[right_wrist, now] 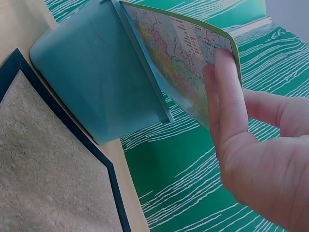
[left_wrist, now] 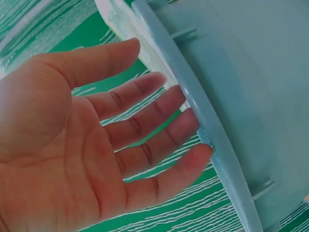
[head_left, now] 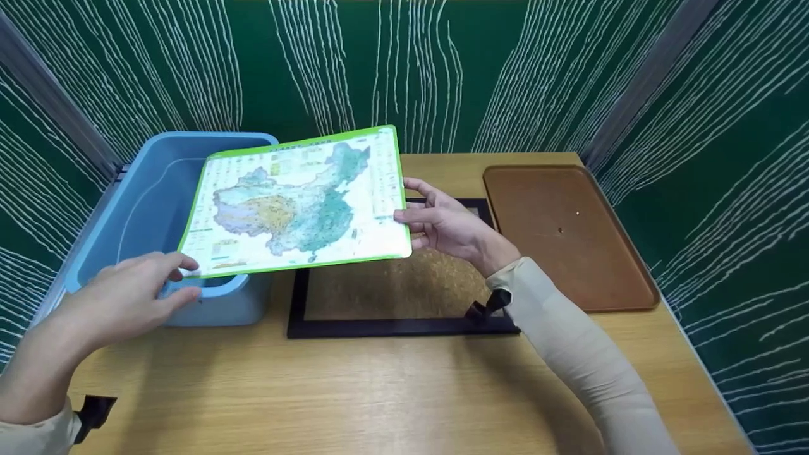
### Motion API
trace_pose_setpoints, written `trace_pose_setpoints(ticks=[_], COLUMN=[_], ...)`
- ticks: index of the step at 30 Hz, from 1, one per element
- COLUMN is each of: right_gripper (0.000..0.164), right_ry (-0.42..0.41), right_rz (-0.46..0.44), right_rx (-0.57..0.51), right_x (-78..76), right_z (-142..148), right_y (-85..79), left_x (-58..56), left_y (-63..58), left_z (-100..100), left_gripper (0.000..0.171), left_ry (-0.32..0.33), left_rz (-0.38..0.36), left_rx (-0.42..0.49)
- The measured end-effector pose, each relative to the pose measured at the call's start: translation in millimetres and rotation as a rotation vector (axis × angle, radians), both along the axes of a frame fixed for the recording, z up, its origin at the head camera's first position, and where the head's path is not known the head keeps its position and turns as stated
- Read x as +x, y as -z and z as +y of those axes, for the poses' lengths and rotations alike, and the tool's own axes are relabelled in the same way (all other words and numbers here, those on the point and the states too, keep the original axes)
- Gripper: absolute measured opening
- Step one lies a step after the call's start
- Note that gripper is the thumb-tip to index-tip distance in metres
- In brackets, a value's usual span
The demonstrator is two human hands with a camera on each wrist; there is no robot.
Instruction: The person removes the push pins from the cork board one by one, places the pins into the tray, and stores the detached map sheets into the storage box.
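A thin map sheet (head_left: pixel 291 202) with a green border hangs tilted in the air, partly over the blue bin (head_left: pixel 253 303). My right hand (head_left: pixel 452 224) pinches its right edge, thumb on the upper face and fingers underneath. In the right wrist view, the underside of the map sheet (right_wrist: pixel 178 53) shows another coloured map, with two fingers lying along it. My left hand (head_left: pixel 133 294) is at the lower left corner, fingertips overlapping it in the head view. Seen from the left wrist, that hand (left_wrist: pixel 106 140) has loosely extended fingers close to the bin's rim (left_wrist: pixel 203 106).
Below the map sheet, a dark-framed board (head_left: pixel 404 327) with a speckled brown surface lies on the wooden table (head_left: pixel 354 392). To its right is a brown tray (head_left: pixel 569 253). Green walls with white streaks enclose the back and sides.
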State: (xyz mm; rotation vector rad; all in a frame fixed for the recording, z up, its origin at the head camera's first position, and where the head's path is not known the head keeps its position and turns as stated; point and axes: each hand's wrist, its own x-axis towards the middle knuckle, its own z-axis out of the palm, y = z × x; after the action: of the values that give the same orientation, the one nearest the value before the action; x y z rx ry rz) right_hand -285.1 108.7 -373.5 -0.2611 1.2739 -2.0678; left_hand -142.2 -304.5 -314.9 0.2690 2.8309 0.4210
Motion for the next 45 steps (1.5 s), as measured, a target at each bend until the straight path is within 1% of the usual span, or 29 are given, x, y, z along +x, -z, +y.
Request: trace_pose_setpoints(ticks=[3, 6, 11, 13, 18, 22, 28, 32, 36, 41, 45], right_gripper=[0.066, 0.064, 0.065, 0.066, 0.065, 0.063, 0.061, 0.061, 0.060, 0.057, 0.056], right_ry=[0.008, 0.011, -0.004, -0.015, -0.028, -0.040, -0.042, -0.041, -0.042, -0.046, -0.039], right_rz=[-0.012, -0.024, -0.038, -0.033, -0.019, -0.027, -0.048, -0.062, -0.073, -0.099, -0.095], right_rx=[0.004, -0.001, -0.019, -0.017, -0.014, -0.023, -0.029, -0.043, -0.035, -0.026, -0.021], right_x=[-1.6, -2.8, -5.8, -7.0, -8.9, -9.5, -10.2, -11.3, -11.6, -11.3, -10.3], right_z=[-3.6, -7.7, -16.7, -21.0, -33.2, -42.8, -54.9, -63.0, -72.7, -85.6, -94.1], right_y=[-0.1, -1.9, -7.5, -9.9, -13.5, -13.4, -13.7, -13.2, -10.6, -7.1, -4.7], left_x=[3.9, 5.2, 4.3, 3.9, 3.4, 3.3, 8.5, 14.5, 22.5, 33.4, 41.0], left_y=[4.1, 5.9, 6.4, 6.4, 5.3, 4.5, 7.8, 12.6, 19.9, 30.2, 38.5], left_z=[2.4, 4.8, 6.9, 7.1, 6.1, 6.3, 9.3, 11.9, 15.4, 18.9, 21.7], left_gripper=[0.051, 0.047, 0.026, 0.020, 0.019, 0.020, 0.023, 0.025, 0.027, 0.028, 0.026], left_ry=[0.005, 0.017, 0.042, 0.043, 0.046, 0.047, 0.027, -0.011, -0.053, -0.097, -0.107], left_rz=[0.035, 0.059, 0.083, 0.087, 0.088, 0.092, 0.131, 0.172, 0.230, 0.325, 0.442], left_rx=[-0.007, -0.007, -0.031, -0.045, -0.056, -0.055, -0.046, -0.070, -0.100, -0.115, -0.085])
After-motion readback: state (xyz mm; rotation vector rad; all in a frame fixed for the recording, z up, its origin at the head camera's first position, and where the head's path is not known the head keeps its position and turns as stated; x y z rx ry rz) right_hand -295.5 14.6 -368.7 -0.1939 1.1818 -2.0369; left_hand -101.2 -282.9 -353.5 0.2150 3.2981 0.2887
